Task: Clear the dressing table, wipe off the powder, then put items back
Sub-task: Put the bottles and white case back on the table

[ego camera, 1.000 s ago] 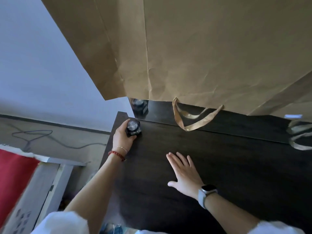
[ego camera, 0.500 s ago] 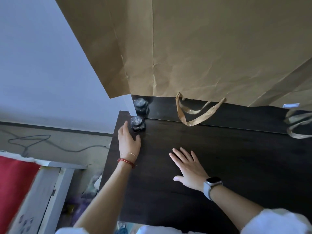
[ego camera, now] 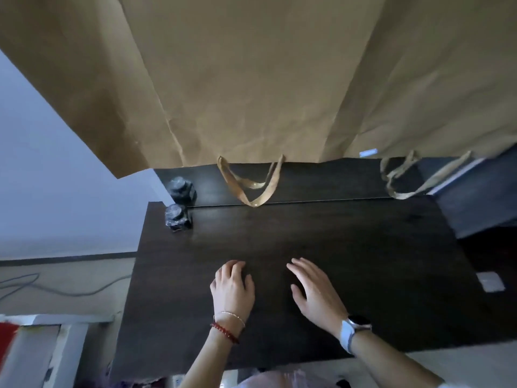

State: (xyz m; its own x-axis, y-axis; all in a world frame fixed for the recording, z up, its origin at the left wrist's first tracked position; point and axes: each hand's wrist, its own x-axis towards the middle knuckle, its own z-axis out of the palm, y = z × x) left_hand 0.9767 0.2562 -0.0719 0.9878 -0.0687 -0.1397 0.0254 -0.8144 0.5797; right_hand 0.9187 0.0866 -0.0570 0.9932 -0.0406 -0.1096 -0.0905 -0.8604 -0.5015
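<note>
Dark wood dressing table (ego camera: pixel 349 261), seen from above, person at its near edge. 1 small dark jar (ego camera: pixel 177 217) with a round lid stands upright at the far left corner of the top, touching nothing but the wood; its reflection shows in the mirror strip (ego camera: pixel 321 183) right behind it along the far edge. Both hands are over the near middle of the table, well apart from the jar. Left hand (ego camera: pixel 233 289) palm down, fingers loosely curled, fingertips on or just above the wood, can't tell which; holds nothing. 2 bracelets on that wrist, a thin chain and a red bead bracelet (ego camera: pixel 225 333). Right hand (ego camera: pixel 316 292) just beside it, palm down, fingers straight and slightly spread, holding nothing; contact with the top unclear. A watch (ego camera: pixel 356 327) with a pale strap on the right wrist. Brown paper bag (ego camera: pixel 251 79) hangs upside down over the mirror, covering most of it; its ribbon handle (ego camera: pixel 250 189) dangles to the far edge of the table. A second set of handles (ego camera: pixel 405 180) hangs toward the far right corner. Small pale square (ego camera: pixel 491 281) sits off the right edge, too blurred to identify. Grey cable (ego camera: pixel 56 289) lies on the floor to the left.
</note>
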